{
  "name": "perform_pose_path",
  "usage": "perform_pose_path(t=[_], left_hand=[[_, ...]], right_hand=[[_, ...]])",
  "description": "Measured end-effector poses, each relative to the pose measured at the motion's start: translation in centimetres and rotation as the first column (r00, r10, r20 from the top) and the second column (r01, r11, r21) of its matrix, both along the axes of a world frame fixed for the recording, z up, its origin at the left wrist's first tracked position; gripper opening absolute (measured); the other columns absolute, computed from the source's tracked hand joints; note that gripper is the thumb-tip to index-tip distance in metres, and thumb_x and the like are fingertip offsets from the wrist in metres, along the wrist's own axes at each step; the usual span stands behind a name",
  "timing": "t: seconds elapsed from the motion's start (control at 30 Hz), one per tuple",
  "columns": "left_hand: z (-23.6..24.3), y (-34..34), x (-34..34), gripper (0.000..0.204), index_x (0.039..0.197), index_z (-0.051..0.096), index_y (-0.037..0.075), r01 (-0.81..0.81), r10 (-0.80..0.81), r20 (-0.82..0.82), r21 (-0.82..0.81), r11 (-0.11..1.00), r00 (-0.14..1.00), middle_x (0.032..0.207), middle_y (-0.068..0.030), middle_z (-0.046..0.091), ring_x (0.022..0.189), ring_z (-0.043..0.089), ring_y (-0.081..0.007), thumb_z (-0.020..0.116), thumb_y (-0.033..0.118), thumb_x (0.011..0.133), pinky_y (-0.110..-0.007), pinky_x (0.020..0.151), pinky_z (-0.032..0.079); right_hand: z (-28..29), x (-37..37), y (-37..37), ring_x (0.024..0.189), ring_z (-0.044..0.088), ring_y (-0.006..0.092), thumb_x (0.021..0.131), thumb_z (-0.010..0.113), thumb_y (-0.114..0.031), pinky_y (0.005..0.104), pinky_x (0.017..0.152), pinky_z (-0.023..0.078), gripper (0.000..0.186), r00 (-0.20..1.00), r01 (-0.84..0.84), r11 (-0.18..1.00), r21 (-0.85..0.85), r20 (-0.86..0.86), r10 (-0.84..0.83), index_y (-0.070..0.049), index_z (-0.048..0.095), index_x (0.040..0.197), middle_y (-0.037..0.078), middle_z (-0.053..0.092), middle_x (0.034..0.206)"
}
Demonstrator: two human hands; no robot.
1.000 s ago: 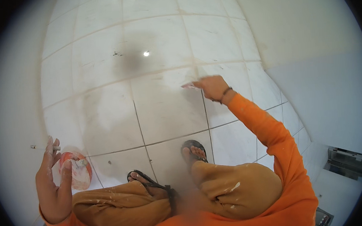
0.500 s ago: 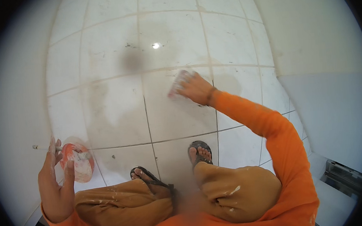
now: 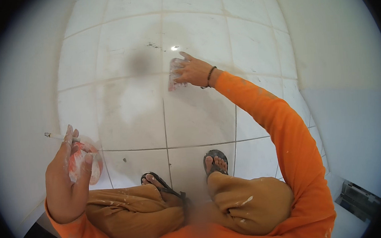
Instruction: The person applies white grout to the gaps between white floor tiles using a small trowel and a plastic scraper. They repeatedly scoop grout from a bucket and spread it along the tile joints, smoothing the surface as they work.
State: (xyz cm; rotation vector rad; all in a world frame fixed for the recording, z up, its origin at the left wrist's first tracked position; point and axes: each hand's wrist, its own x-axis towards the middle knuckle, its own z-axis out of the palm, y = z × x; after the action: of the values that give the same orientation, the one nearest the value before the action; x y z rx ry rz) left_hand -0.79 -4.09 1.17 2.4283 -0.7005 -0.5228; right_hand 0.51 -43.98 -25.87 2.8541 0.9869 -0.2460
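Note:
A white cigarette [image 3: 54, 136] sticks out between the fingers of my left hand [image 3: 67, 173]. Just behind that hand a red bowl [image 3: 96, 164] smeared with white paste rests on the tiles, partly hidden by my fingers and thumb. My right hand [image 3: 193, 71] reaches forward over the white tiled floor [image 3: 199, 118]. Under its fingers is a flat, whitish and pink pad or cloth [image 3: 173, 78], pressed against the floor; its exact kind is unclear. White residue coats the fingers of both hands.
My sandalled feet [image 3: 216, 159] stand on the near tiles. Walls rise at the left [image 3: 24, 109] and right [image 3: 337, 45]. Dark scuff marks [image 3: 154, 45] lie ahead of my right hand. A dark slotted metal object [image 3: 360, 199] is at the lower right.
My right hand has moved forward and a little left across the tiles with the pad. The left hand has shifted slightly forward with the cigarette. The view has shifted a little.

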Motion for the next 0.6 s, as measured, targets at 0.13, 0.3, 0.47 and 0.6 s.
perform_pose_path(t=[0.13,0.3,0.47,0.6], left_hand=[[-1.0,1.8,0.3,0.053,0.140,0.043,-0.016,-0.059,0.054,0.083,0.051,0.997,0.995,0.110,-0.0240,0.068,0.107,0.065,-0.0302,0.058,0.010,0.097,-0.038,0.101,0.046],[-0.6,1.0,0.0,0.055,0.140,0.043,-0.016,-0.100,0.099,0.027,0.035,0.994,0.995,0.111,-0.0251,0.068,0.110,0.065,-0.0313,0.060,0.011,0.096,-0.038,0.101,0.046],[0.1,1.3,-0.2,0.054,0.140,0.043,-0.017,-0.050,0.051,0.050,-0.005,0.999,0.997,0.102,-0.0205,0.069,0.102,0.066,-0.0286,0.059,0.008,0.095,-0.038,0.104,0.044],[0.0,0.3,-0.2,0.052,0.138,0.043,-0.018,-0.031,0.033,0.012,-0.106,0.994,0.999,0.093,-0.0153,0.067,0.089,0.065,-0.0227,0.059,0.003,0.093,-0.038,0.105,0.044]], right_hand=[[-3.9,0.4,-0.8,0.141,0.042,0.0261,0.088,0.063,-0.017,0.0493,0.122,0.024,0.038,0.998,-0.065,0.994,0.092,0.018,0.064,-0.026,0.065,0.125,0.000,0.057,0.142],[-4.4,-7.8,-7.9,0.142,0.042,0.0271,0.092,0.059,-0.022,0.0437,0.119,0.028,0.039,0.997,0.048,0.992,0.115,0.048,-0.054,-0.025,0.063,0.130,0.001,0.053,0.146],[1.6,-5.0,-5.0,0.136,0.047,0.0240,0.091,0.058,-0.018,0.0476,0.119,0.027,0.031,0.989,0.081,0.992,-0.094,-0.117,-0.092,-0.030,0.070,0.117,-0.001,0.062,0.131],[1.8,-0.6,-0.9,0.131,0.050,0.0223,0.091,0.058,-0.015,0.0507,0.119,0.026,0.032,0.993,-0.006,1.000,0.019,0.117,0.004,-0.036,0.072,0.109,-0.004,0.067,0.116]])
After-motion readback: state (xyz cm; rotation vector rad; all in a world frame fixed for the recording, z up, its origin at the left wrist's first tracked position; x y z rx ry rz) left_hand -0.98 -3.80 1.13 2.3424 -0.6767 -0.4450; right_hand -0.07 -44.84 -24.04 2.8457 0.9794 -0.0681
